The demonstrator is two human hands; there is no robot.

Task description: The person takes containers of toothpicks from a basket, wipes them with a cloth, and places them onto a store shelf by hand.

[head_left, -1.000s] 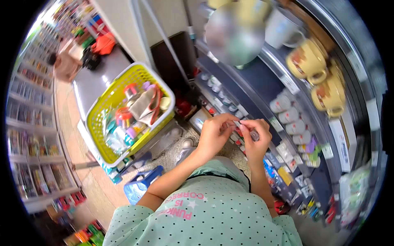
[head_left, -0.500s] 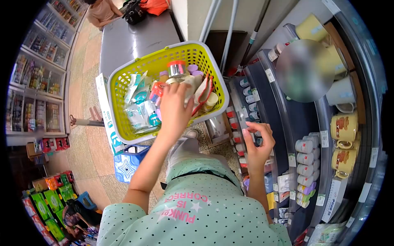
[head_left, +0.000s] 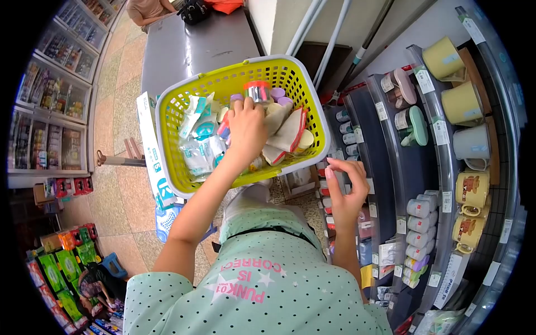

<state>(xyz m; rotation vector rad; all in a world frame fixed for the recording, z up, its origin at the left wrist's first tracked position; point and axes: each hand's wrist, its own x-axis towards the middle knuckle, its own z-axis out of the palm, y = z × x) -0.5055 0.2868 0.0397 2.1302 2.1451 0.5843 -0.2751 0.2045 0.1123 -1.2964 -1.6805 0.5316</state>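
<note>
My left hand (head_left: 245,127) reaches into a yellow-green plastic basket (head_left: 201,81) with a pale rim. Its fingers curl down among the goods; what they grip is hidden. Right beside it lies a beige cloth with red edging (head_left: 291,133). Just beyond the fingertips stands a clear jar with an orange-red lid (head_left: 257,90), near purple-capped items (head_left: 277,94). White and teal packets (head_left: 199,120) fill the basket's left side. My right hand (head_left: 347,187) hangs between basket and shelves, holding nothing, its thumb and forefinger slightly apart.
Shelves at right carry yellow mugs (head_left: 470,188), white cups or jars (head_left: 417,223) and a green soap-dish-like item (head_left: 413,125). A grey table (head_left: 195,47) stands behind the basket, a person (head_left: 146,12) at its far end. Poles (head_left: 329,44) lean nearby. A blue stool (head_left: 167,220) sits below.
The red-edged cloth has tipped over and spread out more toward the right of the basket. My left hand remains among the goods, fingers lower. The view has shifted slightly; my right hand stays nearly still.
</note>
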